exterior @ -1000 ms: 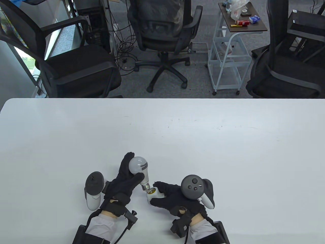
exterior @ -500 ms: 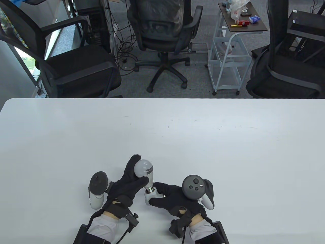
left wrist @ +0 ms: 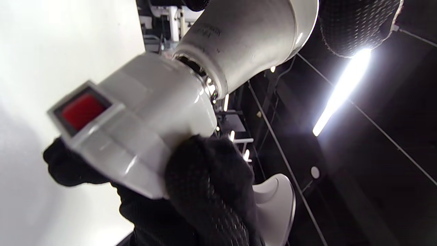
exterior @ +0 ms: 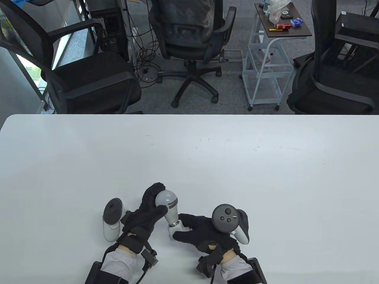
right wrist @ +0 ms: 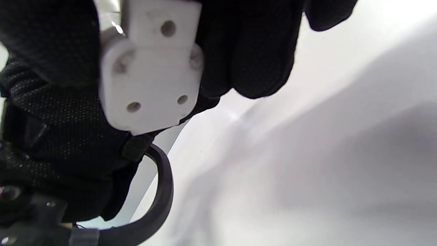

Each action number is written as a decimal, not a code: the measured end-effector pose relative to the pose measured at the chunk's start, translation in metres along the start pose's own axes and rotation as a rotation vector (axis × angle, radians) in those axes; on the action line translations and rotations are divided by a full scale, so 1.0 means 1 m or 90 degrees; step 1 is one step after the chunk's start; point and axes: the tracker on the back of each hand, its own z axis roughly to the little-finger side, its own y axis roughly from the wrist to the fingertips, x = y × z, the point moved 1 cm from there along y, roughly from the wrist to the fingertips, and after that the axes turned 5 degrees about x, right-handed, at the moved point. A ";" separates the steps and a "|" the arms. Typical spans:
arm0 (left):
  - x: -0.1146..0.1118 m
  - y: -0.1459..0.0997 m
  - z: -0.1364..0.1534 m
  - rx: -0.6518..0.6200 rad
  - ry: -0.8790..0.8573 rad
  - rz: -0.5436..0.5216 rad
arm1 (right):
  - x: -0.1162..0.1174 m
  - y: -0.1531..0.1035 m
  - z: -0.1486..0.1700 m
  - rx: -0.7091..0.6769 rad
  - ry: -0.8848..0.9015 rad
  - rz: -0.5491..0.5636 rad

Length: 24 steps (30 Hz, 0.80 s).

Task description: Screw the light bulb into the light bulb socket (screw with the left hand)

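A white light bulb [exterior: 167, 204] stands with its metal base in the mouth of a white socket [exterior: 175, 229] near the table's front edge. My left hand [exterior: 151, 207] grips the bulb's globe from the left. My right hand [exterior: 195, 229] holds the socket from the right. In the left wrist view the bulb's neck [left wrist: 245, 37] meets the socket [left wrist: 136, 126], which has a red switch [left wrist: 81, 109]; little thread shows. In the right wrist view my fingers [right wrist: 259, 51] wrap the socket's flat back [right wrist: 150, 75].
The white table [exterior: 189, 153] stretches far and wide beyond the hands. Office chairs [exterior: 189, 35] and a small cart [exterior: 268, 59] stand past its far edge.
The bulb swung more upright and its threaded base went into the socket. My left hand shifted right with it and turned around the globe. The right hand stayed holding the socket.
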 end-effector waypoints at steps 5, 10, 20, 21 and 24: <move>0.002 -0.001 -0.003 0.009 0.023 -0.022 | 0.003 0.001 -0.001 0.000 -0.021 -0.016; 0.001 0.000 -0.003 -0.022 -0.018 0.005 | 0.002 0.002 0.002 0.004 0.000 -0.025; -0.002 0.000 -0.003 0.007 0.001 0.001 | 0.003 0.002 0.002 0.007 -0.011 -0.022; -0.001 0.000 -0.004 0.013 0.021 -0.013 | 0.003 0.002 0.002 0.007 -0.012 -0.022; 0.004 -0.002 -0.006 0.006 0.033 -0.032 | 0.002 0.002 0.004 0.013 -0.007 -0.019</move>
